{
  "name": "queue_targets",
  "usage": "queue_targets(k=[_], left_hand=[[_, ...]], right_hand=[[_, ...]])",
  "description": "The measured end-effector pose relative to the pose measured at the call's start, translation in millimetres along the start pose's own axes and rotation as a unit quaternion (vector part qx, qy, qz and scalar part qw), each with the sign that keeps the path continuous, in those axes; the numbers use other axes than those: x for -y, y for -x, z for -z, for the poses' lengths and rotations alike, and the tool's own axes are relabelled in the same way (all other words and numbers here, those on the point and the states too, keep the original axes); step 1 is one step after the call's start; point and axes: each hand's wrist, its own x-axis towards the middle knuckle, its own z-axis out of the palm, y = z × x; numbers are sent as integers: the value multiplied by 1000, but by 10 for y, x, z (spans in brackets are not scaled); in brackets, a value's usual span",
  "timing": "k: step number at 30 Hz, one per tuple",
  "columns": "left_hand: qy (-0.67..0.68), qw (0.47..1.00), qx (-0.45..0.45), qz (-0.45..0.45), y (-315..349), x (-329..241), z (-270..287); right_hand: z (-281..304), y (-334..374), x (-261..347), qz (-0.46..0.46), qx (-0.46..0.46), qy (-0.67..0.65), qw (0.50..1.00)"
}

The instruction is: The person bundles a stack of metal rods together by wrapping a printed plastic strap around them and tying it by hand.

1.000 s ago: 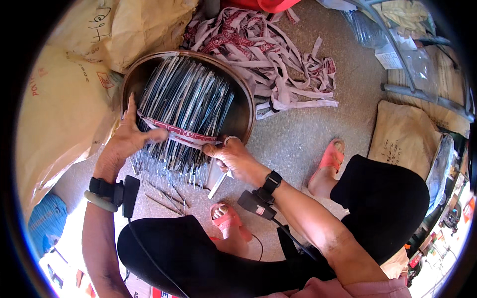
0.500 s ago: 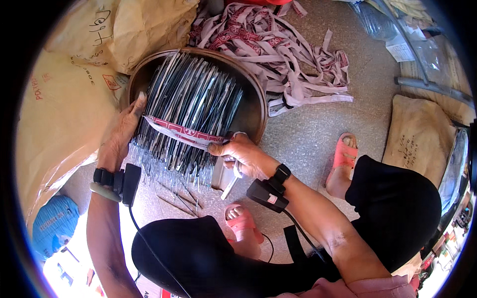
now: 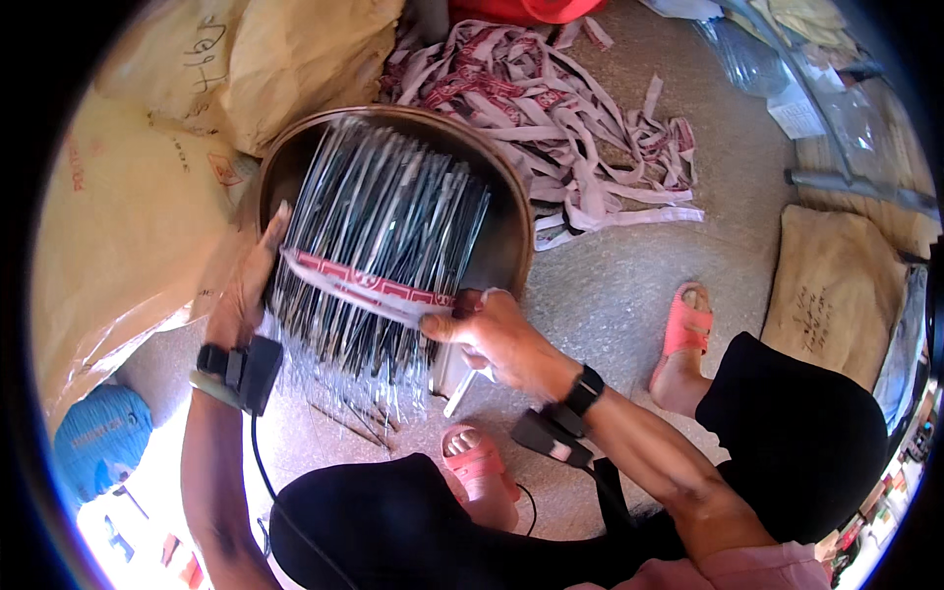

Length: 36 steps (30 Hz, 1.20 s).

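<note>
A thick bundle of thin dark and silvery rods [image 3: 393,206], some with clear wispy ends at the bottom, leans in a round brown tub [image 3: 521,187]. Around its front runs a red-and-white printed fabric strip [image 3: 379,285]. My left hand [image 3: 248,270] is closed against the bundle's left side, its thumb up along the edge and its other fingers hidden behind. At the right side, my right hand [image 3: 497,339] pinches the strip's end between thumb and fingers. Below that hand a pale narrow piece [image 3: 458,393] hangs down; what it is, I cannot tell.
A tangled heap of similar strips [image 3: 590,138] lies on the floor behind the tub. Large brown paper sacks [image 3: 147,226] crowd the left. A few loose rods [image 3: 359,428] lie in front. My sandalled feet [image 3: 484,467] are near, and a folded brown sack [image 3: 831,295] is at right.
The bundle and both hands are blurred now and sit slightly lower and to the right in the picture, as the whole view has shifted. Both hands keep their hold.
</note>
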Motion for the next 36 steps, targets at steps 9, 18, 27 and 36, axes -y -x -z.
queue_targets(k=[9,18,27,36], left_hand=[[99,976,183,60,140,822,-469],[-182,976,81,-86,-17,695,62],[-205,966,67,-144,823,-161,-263],[-550,802,-188,-137,1143,91,-1146]], right_hand=[[217,896,374,-7,-118,320,940],[-283,563,471,68,-118,434,891],[-419,324,355,113,-155,388,902],[-410,287,409,67,-53,318,944]])
